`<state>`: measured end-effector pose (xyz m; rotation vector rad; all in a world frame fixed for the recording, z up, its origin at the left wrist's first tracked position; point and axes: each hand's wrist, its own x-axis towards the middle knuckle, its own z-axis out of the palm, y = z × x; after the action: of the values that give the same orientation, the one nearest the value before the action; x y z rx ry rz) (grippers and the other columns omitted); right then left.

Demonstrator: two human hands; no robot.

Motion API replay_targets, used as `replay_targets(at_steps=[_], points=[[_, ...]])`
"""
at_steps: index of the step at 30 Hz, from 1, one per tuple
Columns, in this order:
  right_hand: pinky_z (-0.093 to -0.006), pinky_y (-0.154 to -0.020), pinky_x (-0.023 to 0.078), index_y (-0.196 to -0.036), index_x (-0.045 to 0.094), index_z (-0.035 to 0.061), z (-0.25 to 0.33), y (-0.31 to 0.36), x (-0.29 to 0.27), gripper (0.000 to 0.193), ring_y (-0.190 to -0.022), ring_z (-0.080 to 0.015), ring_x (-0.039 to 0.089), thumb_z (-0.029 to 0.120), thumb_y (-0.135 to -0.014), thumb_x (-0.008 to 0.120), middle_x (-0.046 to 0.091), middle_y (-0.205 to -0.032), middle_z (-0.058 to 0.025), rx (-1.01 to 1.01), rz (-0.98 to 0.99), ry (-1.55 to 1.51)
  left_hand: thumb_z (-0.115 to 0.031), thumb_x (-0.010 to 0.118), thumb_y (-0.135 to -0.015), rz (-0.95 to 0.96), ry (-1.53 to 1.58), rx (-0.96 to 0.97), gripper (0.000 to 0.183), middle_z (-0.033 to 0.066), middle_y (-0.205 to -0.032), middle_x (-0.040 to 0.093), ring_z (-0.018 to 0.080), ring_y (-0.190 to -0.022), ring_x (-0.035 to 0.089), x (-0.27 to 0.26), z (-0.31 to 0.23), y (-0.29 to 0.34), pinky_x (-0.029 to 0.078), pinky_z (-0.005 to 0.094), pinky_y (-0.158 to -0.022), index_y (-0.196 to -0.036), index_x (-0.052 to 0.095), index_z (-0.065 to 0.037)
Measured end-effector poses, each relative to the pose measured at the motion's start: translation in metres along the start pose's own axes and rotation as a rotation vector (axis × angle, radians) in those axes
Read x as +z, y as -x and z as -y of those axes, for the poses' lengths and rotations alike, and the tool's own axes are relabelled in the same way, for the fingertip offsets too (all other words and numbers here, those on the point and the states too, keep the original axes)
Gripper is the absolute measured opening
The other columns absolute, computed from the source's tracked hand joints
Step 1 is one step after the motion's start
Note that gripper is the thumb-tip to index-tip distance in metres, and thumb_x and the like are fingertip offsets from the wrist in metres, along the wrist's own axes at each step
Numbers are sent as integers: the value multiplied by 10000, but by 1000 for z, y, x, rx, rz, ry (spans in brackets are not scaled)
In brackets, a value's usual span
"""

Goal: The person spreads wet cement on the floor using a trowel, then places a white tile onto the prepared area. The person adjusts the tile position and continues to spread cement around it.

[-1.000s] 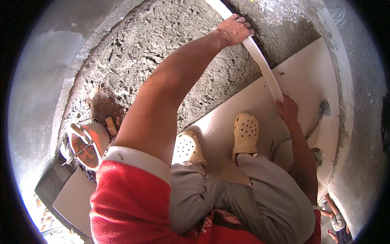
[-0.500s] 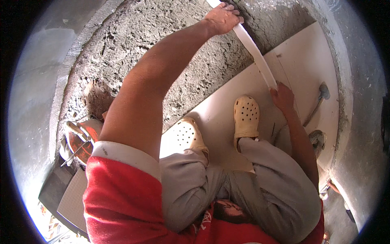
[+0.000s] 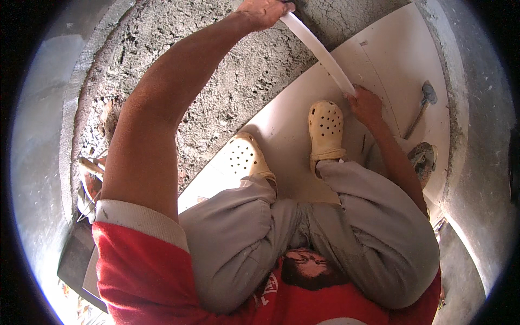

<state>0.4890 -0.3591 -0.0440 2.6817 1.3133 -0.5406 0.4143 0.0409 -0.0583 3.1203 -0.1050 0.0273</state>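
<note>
A long, narrow white strip (image 3: 319, 52) spans between my two hands. Its far part lies over rough grey mortar (image 3: 238, 86), its near part over the pale tiles (image 3: 287, 124). My left hand (image 3: 266, 12), at the upper edge of the view, is closed around the strip's far portion. The near end is in the closed fingers of my right hand (image 3: 365, 105), low over the tiles. Whether the strip touches the mortar cannot be made out. To the right of my right hand lies a mallet (image 3: 428, 93) with a dark head.
My feet, in cream clogs (image 3: 326, 127), rest on the tiles. A curved grey wall (image 3: 479, 162) borders the right side, another (image 3: 43, 130) the left. By my right forearm sits a mortar-smeared round object (image 3: 422, 160). Tools and an orange container (image 3: 92, 184) are beside my left arm.
Both hands have shifted left with the strip, the left one farther, so the strip slants more to the left. The view has tilted slightly too.
</note>
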Motion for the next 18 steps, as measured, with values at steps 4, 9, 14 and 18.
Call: replay_targets(at_steps=[4,9,14,18], points=[[-506,-750,525,-1031,654,24,15,11,-3,391,-836,-403,686,409,-974,616,685,-877,-196,78,87,17,-166,569,-933,7,-34,7,290,69,-1203,636,278,-1221,521,2,-2,10,394,460,-1098,-1204,669,-151],[-509,-771,524,-1050,650,23,30,16,2,393,-865,-410,685,407,-980,607,690,-929,-209,23,96,-35,-147,561,-926,58,-35,24,304,78,-1211,633,281,-1233,519,0,-1,24,388,461,-1110,-1213,665,-144],[-515,-795,521,-1123,621,26,19,9,-14,450,-882,-433,677,452,-983,584,688,-950,-236,-110,156,-75,-132,558,-920,43,17,44,306,78,-1195,635,279,-1237,518,-1,0,28,387,459,-1109,-1207,665,-142],[-532,-803,518,-1115,624,-6,2,-13,-40,505,-863,-454,668,480,-987,575,688,-950,-252,-303,440,95,-128,556,-908,-4,-17,49,286,60,-1173,638,267,-1215,523,5,-2,27,399,453,-1090,-1164,680,-155]])
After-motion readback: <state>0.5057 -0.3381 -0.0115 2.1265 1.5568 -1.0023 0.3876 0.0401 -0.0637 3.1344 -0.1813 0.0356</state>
